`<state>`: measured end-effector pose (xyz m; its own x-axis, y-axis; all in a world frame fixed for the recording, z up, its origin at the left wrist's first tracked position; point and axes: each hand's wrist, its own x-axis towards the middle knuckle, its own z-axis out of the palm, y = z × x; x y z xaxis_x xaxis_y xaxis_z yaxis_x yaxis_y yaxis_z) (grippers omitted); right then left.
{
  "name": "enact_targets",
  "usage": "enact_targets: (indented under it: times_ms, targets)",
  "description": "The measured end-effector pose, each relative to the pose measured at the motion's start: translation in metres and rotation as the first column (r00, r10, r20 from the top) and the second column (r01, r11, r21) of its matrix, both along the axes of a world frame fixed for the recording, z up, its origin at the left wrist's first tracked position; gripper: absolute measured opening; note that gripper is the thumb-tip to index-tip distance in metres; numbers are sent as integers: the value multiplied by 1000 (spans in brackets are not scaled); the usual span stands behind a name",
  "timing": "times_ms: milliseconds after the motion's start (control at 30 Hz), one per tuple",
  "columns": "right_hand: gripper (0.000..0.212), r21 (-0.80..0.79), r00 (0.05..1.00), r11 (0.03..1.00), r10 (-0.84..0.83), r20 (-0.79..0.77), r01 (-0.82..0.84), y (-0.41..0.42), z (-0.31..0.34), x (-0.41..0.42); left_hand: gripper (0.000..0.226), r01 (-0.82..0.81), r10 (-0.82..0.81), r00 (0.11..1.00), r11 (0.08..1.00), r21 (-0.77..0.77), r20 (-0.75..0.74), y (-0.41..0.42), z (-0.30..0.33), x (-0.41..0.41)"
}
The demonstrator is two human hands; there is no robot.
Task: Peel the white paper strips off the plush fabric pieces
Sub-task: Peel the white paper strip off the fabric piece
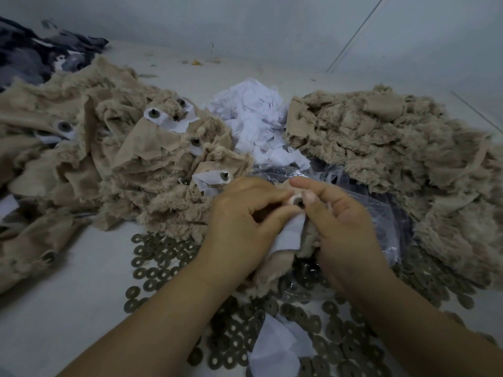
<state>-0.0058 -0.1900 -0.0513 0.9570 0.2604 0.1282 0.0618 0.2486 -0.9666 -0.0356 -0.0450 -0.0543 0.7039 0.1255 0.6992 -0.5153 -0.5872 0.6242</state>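
Both hands at frame centre on one beige plush fabric piece (275, 265) with dark stud; white paper strip (290, 235) hangs between them. Left hand (242, 221) pinches strip, fingers curled; right hand (343, 221) grips fabric, thumb by stud, index finger extended. Best approach, my guess: pull strip slow, close to fabric, brace near stud so paper doesn't tear. Unpeeled pile (114, 148) left of frame, peeled pile (394, 148) right, white paper scraps (253, 115) upper centre, dark metal washers (160, 262) on worktop (54, 308) below

No readable text, label, brand or number appeared on the white paper strips (255, 123) or plush fabric pieces (114, 148).
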Motion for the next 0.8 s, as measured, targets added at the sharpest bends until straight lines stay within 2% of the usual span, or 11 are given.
enact_targets:
  times_ms: [133, 167, 233, 300, 367, 433, 500, 600, 633, 700, 800]
  targets:
    - [34, 213, 993, 976, 78, -94, -56, -2, 7, 8, 68, 62, -55, 973, 998, 26, -224, 6, 2, -2]
    - [35, 256, 989, 964, 103, -105, -73, -1, 8, 8, 66, 80, -62, 967, 995, 63, -247, 5, 1, -2]
    - [36, 275, 989, 959, 104, -101, -73, 0, 6, 8, 44, 61, -36, 980, 991, 120, -197, 2, -1, 0]
    - [40, 187, 998, 982, 41, -38, -33, -1, 3, 6, 34, -29, 38, 995, 994, 103, -91, 3, 0, 1]
    - [50, 24, 998, 1000, -16, 66, 15, -4, 1, 5, 36, -71, 71, 996, 997, 4, -51, 6, 4, 2]
    - [57, -162, 986, 986, -22, 165, 49, -5, 0, 6, 37, -17, 6, 997, 987, -159, -71, 8, 9, 1]
    - [63, -294, 968, 955, 38, 248, 39, -4, 0, 4, 37, 54, -105, 987, 932, -358, -123, 8, 13, 0]
    - [78, -340, 966, 939, 133, 223, -51, 1, 0, 1, 47, 104, -225, 959, 843, -528, -170, 5, 16, 1]
    - [78, -360, 970, 932, 124, 210, -41, 2, 0, 1, 49, 106, -237, 955, 832, -545, -177, 4, 18, 1]
    - [64, -412, 978, 911, 57, 201, 32, 4, -1, 3, 50, 59, -170, 968, 867, -495, -183, 6, 23, 1]
    - [42, -447, 978, 891, 13, 206, 83, 4, -1, 5, 43, -45, 1, 985, 967, -251, -172, 19, 33, 1]
